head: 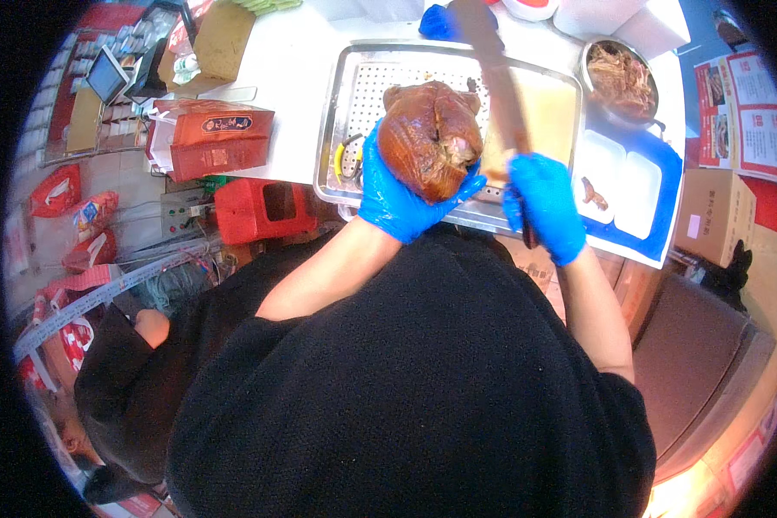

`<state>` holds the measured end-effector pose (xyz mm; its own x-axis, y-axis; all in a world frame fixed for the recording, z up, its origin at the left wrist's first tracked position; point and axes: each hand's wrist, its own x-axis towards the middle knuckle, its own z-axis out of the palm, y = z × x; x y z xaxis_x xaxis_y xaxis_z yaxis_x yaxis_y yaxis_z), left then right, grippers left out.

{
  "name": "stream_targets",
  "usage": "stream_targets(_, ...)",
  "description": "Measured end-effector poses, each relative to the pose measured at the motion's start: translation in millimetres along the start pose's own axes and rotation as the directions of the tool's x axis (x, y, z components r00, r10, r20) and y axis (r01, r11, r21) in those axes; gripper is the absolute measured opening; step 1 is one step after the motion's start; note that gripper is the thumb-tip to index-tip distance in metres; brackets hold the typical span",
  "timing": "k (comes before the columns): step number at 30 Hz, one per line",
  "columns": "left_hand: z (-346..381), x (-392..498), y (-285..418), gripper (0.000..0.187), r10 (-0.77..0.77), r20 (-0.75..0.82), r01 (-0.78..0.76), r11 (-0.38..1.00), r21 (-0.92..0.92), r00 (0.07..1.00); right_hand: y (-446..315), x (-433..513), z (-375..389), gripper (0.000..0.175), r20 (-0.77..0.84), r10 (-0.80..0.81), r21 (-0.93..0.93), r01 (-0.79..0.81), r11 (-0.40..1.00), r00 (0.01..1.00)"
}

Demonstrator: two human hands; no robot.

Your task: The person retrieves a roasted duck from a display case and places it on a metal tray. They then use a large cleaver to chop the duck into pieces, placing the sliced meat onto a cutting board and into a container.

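Observation:
A glossy brown roast bird (421, 155), probably a duck, rests in my left hand (395, 207), which wears a blue glove and cups it from below. A dark split runs down its upper side, with paler flesh near a torn opening. In its blue glove, my right hand (550, 204) grips the handle of a long, broad-bladed knife (502, 84). The blade points away from me, blurred, to the right of the bird. Beneath both lies a metal tray (326, 129) with a perforated insert and a yellowish cutting board (547, 103). Yellow-handled scissors (339, 160) lie at the tray's left.
At the back right stands a metal pot (586, 78) of meat pieces (621, 78). White foam trays (641, 194) sit on a blue mat (670, 168), one with a small meat piece. Leftward are a red paper bag (223, 146), a red stool (246, 210) and another person's hand (152, 327).

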<state>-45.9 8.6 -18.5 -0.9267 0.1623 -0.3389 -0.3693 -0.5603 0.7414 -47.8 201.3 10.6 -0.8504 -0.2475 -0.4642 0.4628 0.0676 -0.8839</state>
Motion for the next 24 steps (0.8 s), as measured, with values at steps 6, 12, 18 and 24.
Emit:
stream_targets(6,-5,-4,7,0.076,0.343,0.244,-0.373,0.385,0.844,0.907,85,-5,-133,0.041,-0.503,-0.138,-0.123,0.087,0.988,0.853)
stream_targets(12,-7,2,1,0.070,0.375,0.294,-0.375,0.166,0.912,0.879,130,-15,-192,0.042,-0.603,-0.018,-0.656,-0.483,0.580,0.798)
stream_targets(18,-2,-6,2,0.064,0.345,0.207,-0.312,0.284,0.907,0.915,126,-6,-169,0.051,-0.647,-0.142,-0.600,-0.385,0.701,0.749)
stream_targets(24,3,-6,-4,0.060,0.415,0.143,-0.370,0.540,0.756,0.898,45,8,-63,0.026,-0.286,-0.281,-0.453,0.129,0.882,0.916)
